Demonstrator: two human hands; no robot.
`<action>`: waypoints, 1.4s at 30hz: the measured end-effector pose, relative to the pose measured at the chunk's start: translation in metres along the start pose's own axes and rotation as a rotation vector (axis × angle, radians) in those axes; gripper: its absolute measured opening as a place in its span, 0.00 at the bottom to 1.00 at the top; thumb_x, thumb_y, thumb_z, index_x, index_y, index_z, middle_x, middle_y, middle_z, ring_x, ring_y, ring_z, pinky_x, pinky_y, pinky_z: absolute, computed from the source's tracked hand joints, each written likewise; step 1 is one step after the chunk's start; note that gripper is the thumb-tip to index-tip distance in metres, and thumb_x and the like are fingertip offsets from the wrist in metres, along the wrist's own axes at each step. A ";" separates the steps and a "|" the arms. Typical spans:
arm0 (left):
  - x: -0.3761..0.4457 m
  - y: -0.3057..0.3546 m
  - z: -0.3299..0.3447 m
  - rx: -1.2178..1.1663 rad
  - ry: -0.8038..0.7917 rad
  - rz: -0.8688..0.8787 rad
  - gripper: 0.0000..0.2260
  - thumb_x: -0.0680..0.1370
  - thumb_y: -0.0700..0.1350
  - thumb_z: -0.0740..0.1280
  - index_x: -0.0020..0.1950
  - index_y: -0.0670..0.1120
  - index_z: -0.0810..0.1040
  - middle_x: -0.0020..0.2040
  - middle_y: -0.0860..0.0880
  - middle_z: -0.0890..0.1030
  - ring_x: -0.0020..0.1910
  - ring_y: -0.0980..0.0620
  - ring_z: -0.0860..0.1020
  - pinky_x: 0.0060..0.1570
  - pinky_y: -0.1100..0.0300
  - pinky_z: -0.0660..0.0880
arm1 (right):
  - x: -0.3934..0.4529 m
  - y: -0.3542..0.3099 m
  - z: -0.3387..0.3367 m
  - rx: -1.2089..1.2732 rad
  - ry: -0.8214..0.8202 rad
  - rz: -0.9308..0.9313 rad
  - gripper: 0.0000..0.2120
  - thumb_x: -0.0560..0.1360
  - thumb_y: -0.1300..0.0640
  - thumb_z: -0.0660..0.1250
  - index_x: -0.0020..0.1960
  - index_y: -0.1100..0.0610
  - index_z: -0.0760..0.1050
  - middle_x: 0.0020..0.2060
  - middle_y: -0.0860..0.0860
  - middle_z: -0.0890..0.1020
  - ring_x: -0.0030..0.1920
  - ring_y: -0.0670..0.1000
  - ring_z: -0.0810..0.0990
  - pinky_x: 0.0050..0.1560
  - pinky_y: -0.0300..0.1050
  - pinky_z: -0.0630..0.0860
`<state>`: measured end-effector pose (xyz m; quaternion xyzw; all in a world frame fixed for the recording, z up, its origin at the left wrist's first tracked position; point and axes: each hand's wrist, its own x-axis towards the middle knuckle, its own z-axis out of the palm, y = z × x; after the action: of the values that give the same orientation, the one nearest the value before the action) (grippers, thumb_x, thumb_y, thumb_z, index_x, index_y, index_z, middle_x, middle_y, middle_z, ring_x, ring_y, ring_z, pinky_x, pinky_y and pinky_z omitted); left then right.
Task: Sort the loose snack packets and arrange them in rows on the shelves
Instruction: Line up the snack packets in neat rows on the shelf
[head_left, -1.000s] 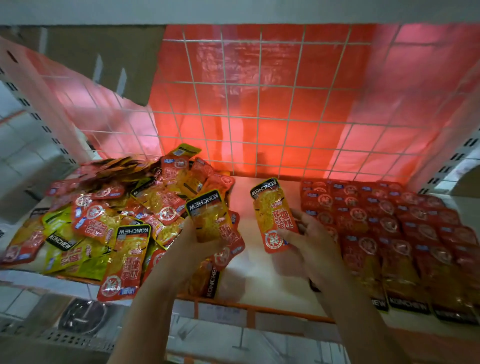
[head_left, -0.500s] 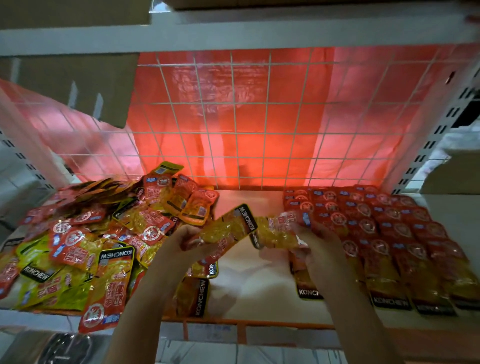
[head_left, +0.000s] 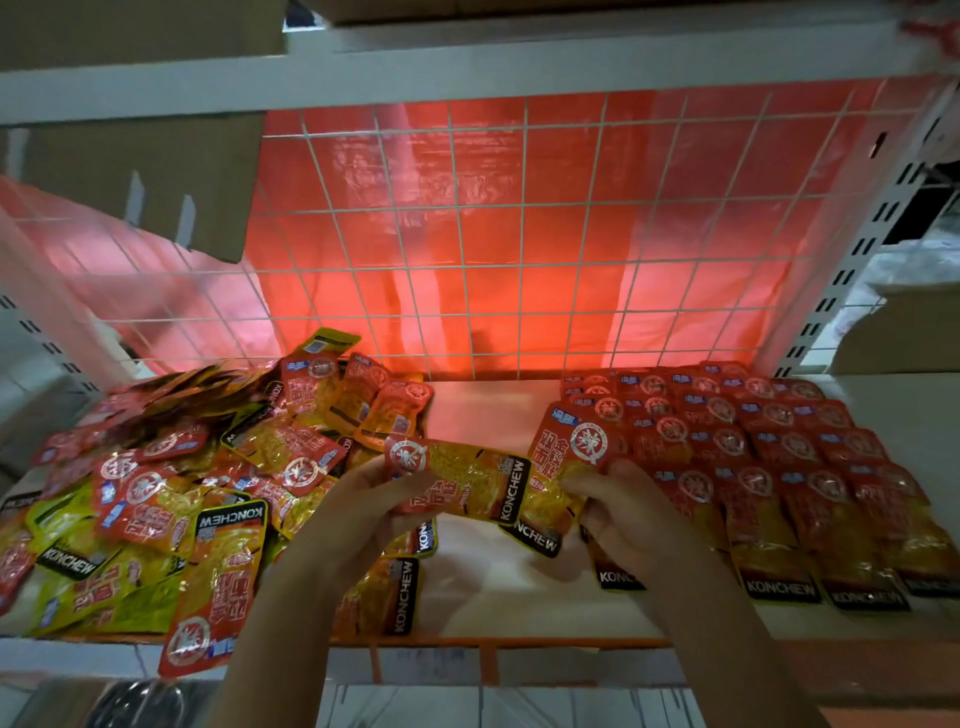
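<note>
My left hand (head_left: 358, 514) grips a red-and-yellow foil snack packet (head_left: 457, 480) lying sideways. My right hand (head_left: 631, 512) pinches another upright red-topped foil packet (head_left: 569, 457), beside the neat rows of packets (head_left: 779, 467) on the white shelf (head_left: 488, 587).

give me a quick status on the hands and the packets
Left hand grips a sideways packet; right hand grips another packet. Loose pile left, rows right. Bare shelf gap between, nothing blocking.
</note>
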<state>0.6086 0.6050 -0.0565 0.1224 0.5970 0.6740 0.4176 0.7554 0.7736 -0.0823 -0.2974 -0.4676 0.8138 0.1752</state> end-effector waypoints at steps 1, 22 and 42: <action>0.003 -0.001 -0.001 -0.009 -0.018 -0.004 0.07 0.74 0.31 0.64 0.50 0.37 0.76 0.42 0.45 0.83 0.38 0.53 0.83 0.44 0.59 0.81 | -0.002 -0.001 0.000 -0.050 0.008 -0.016 0.11 0.75 0.73 0.58 0.52 0.62 0.74 0.47 0.59 0.79 0.51 0.55 0.78 0.49 0.45 0.78; 0.153 0.018 0.068 0.223 -0.042 -0.081 0.01 0.75 0.37 0.69 0.44 0.41 0.78 0.32 0.47 0.81 0.24 0.56 0.78 0.24 0.65 0.76 | 0.027 -0.057 -0.010 -0.941 -0.088 -0.156 0.09 0.76 0.57 0.66 0.54 0.59 0.78 0.40 0.49 0.80 0.39 0.46 0.79 0.39 0.38 0.76; 0.190 0.018 0.080 0.520 0.123 -0.127 0.12 0.76 0.33 0.66 0.34 0.43 0.72 0.14 0.52 0.69 0.12 0.60 0.67 0.16 0.69 0.68 | 0.123 -0.087 -0.014 -1.287 -0.079 -0.215 0.14 0.73 0.55 0.71 0.54 0.61 0.81 0.53 0.57 0.81 0.49 0.51 0.78 0.42 0.39 0.69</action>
<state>0.5366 0.7968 -0.0831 0.1468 0.7805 0.4769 0.3765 0.6709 0.8956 -0.0523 -0.2642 -0.8946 0.3596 0.0252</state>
